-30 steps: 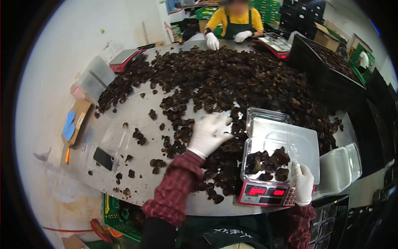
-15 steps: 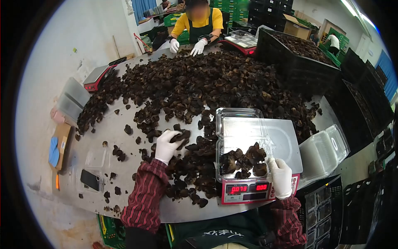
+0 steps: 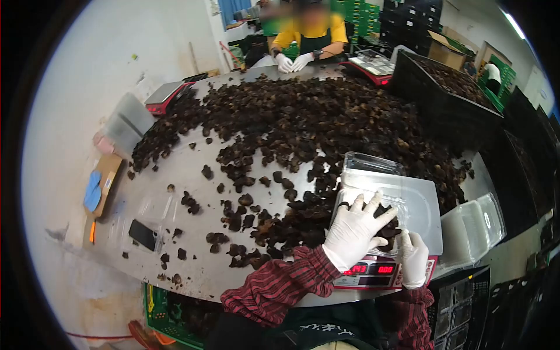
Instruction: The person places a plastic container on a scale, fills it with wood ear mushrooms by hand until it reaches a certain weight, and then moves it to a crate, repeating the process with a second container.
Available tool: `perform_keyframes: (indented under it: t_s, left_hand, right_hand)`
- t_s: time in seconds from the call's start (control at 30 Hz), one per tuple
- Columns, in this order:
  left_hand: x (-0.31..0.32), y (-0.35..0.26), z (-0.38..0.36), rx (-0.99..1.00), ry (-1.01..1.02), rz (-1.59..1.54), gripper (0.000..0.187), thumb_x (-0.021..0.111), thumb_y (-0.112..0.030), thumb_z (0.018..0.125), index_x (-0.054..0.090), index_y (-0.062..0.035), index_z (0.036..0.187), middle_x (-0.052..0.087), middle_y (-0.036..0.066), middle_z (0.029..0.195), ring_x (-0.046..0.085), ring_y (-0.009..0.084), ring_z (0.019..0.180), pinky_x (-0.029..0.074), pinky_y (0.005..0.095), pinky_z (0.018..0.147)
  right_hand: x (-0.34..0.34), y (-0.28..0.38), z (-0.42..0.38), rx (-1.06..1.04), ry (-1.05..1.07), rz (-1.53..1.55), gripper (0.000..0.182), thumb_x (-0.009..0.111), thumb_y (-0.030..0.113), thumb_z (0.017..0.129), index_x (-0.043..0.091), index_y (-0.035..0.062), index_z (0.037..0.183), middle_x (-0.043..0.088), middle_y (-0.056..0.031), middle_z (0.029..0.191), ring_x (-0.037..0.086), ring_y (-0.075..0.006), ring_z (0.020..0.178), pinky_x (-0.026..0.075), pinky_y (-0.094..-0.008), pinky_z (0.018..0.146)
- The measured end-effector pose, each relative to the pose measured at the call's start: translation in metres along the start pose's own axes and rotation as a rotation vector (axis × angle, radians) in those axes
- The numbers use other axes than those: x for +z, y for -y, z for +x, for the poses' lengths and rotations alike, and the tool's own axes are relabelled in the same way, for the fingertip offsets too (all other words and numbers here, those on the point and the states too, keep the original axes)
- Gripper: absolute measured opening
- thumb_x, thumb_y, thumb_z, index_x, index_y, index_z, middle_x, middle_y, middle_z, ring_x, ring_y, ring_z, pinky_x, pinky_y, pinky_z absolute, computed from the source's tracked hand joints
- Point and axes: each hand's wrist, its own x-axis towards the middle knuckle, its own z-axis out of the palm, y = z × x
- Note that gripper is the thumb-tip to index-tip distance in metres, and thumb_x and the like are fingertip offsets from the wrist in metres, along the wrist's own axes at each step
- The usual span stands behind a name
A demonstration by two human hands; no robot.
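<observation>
A clear plastic clamshell container (image 3: 373, 165) lies on the scale (image 3: 424, 201), its lid folded back. Dark wood ear mushrooms (image 3: 389, 224) fill its lower half, partly covered by my left hand (image 3: 357, 228). That gloved hand rests on top of them, fingers spread. At the container's right edge, my gloved right hand (image 3: 415, 261) has its fingers curled against the rim, apparently gripping it. The scale's red display is partly hidden behind my left wrist. Just left of the scale sits a loose heap of wood ears (image 3: 297, 224).
A large mushroom pile (image 3: 309, 116) spreads across the metal table (image 3: 192, 224). Stacked clear containers (image 3: 472, 224) stand right of the scale. A phone (image 3: 143, 234) lies at left. Opposite, a gloved person (image 3: 321, 44) works near another scale. A black crate (image 3: 443, 99) stands at the back right.
My left hand has moved right from the loose mushrooms onto the container, its fingers now spread. More mushrooms are in the container. The displayed reading has changed. The opposite person's hands have come together.
</observation>
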Motion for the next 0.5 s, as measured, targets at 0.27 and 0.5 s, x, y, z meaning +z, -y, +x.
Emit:
perform_keyframes:
  t_s: [0.27, 0.5]
  left_hand:
    - [0.003, 0.018, -0.028, 0.117, -0.250, -0.205, 0.040, 0.065, -0.024, 0.080, 0.060, -0.0164, 0.119, 0.052, 0.014, 0.127, 0.048, 0.0329, 0.116, 0.038, 0.0456, 0.096]
    - [0.018, 0.129, -0.114, -0.401, -0.197, 0.033, 0.016, 0.071, -0.021, 0.073, 0.069, -0.0100, 0.084, 0.059, 0.005, 0.081, 0.055, 0.0244, 0.083, 0.045, 0.0371, 0.075]
  right_hand:
    - [0.005, 0.006, 0.003, 0.122, -0.033, 0.015, 0.027, 0.063, 0.020, 0.090, 0.062, -0.0030, 0.104, 0.054, -0.0008, 0.061, 0.045, -0.0051, 0.046, 0.035, -0.0228, 0.042]
    - [-0.020, 0.002, -0.001, 0.163, -0.175, 0.058, 0.028, 0.059, 0.024, 0.093, 0.062, -0.0030, 0.099, 0.049, -0.0002, 0.056, 0.040, -0.0048, 0.043, 0.029, -0.0219, 0.040]
